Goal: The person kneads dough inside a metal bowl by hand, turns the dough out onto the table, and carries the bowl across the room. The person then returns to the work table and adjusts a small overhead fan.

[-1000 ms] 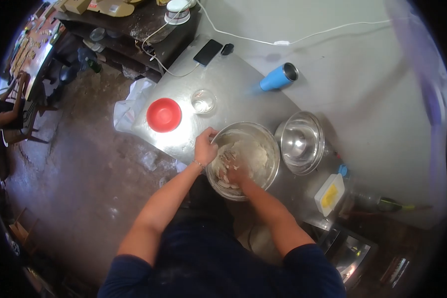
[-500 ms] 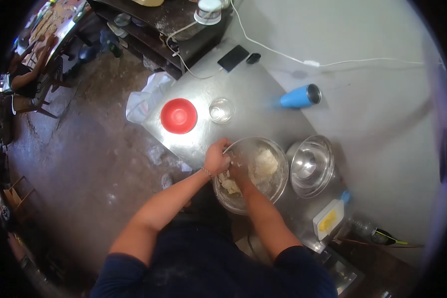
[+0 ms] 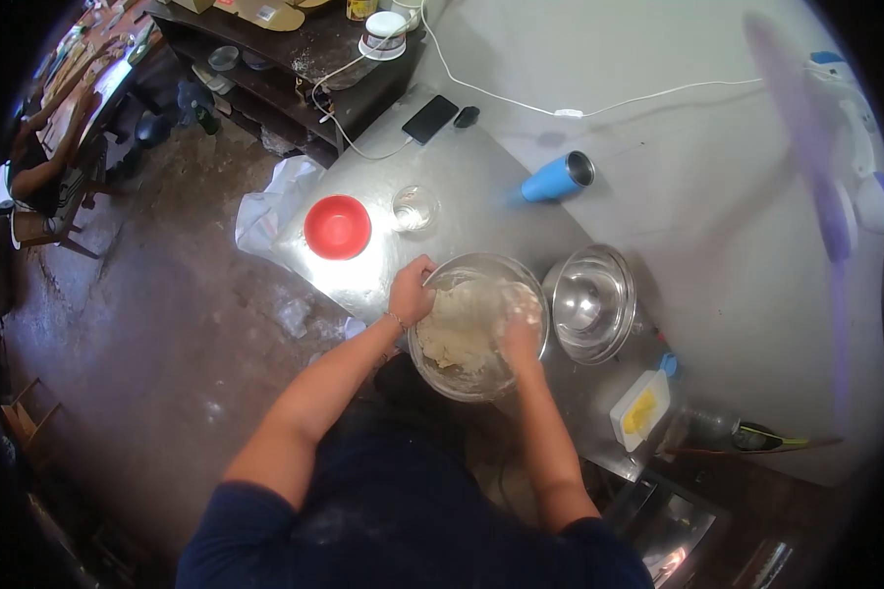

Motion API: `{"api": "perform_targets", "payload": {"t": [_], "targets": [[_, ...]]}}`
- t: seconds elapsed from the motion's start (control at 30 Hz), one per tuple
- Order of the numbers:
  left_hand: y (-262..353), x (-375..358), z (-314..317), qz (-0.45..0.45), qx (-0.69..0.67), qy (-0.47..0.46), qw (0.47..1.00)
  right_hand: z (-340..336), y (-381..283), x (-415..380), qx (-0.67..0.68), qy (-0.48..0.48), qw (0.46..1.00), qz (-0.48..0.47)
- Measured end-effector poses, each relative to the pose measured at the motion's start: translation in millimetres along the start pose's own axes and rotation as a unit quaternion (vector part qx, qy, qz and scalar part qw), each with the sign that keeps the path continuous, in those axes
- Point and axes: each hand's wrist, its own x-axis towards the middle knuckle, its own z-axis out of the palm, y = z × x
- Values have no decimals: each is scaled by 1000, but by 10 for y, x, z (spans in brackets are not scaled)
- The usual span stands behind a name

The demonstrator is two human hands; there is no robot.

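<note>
A metal mixing bowl (image 3: 432, 378) stands at the near edge of the steel table, with pale, shaggy dough (image 3: 459, 329) spread over its left and middle. My left hand (image 3: 412, 294) grips the bowl's left rim, thumb at the inner side. Inside the bowl, against its right side, is my right hand (image 3: 519, 329), its fingers coated with bits of dough and blurred by motion. Just right of the bowl stand clear nested bowls (image 3: 614, 334).
On the steel table (image 3: 481, 221) are a red bowl (image 3: 338, 228), a clear glass (image 3: 415, 208), a blue tumbler (image 3: 558, 178) and a phone (image 3: 429, 120). A white tub with yellow contents (image 3: 640, 410) sits at right. A person (image 3: 39, 177) sits far left.
My right hand has moved from the bowl's left side to its right side. The dough mass now lies at left and middle instead of right. My left hand stays at the rim.
</note>
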Motion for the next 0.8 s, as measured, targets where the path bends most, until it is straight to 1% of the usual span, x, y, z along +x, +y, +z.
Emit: {"api": "perform_targets", "payload": {"t": [0.03,0.1,0.2,0.23,0.3,0.33,0.4,0.43,0.5,0.53,0.6,0.63,0.67,0.77,0.8], "targets": [[22,5,-5,-1,-3,-3,1000,100,184,-56,42,-26,995,82],[36,9,-13,-4,-5,-9,1000,506,607,-216,127,-78,958,245],[-17,44,23,17,-3,-2,1000,624,830,-18,316,-125,906,253],[-11,27,30,8,10,0,1000,706,801,37,306,-107,895,308],[27,39,47,-4,36,3,999,672,702,239,342,-167,866,324],[51,37,53,-9,20,5,1000,651,649,393,360,-196,851,329],[79,-12,50,-19,-9,10,1000,960,692,525,396,-223,824,338],[35,-15,59,-17,2,8,1000,1033,611,582,408,-238,813,340],[-44,-11,65,-11,21,5,1000,1118,422,678,474,-278,765,336],[-36,-10,58,-8,20,5,1000,955,200,780,524,-303,726,328],[18,-22,31,-1,16,5,1000,766,-158,864,486,-347,765,242],[24,-28,12,-2,8,4,1000,719,-293,907,390,-358,833,160],[32,-35,-3,-2,0,4,1000,677,-408,937,285,-361,885,75],[0,-67,-4,-5,-14,11,1000,507,-643,786,295,-414,845,164],[-28,-83,8,-7,-17,14,1000,391,-645,692,262,-410,867,105]]}}
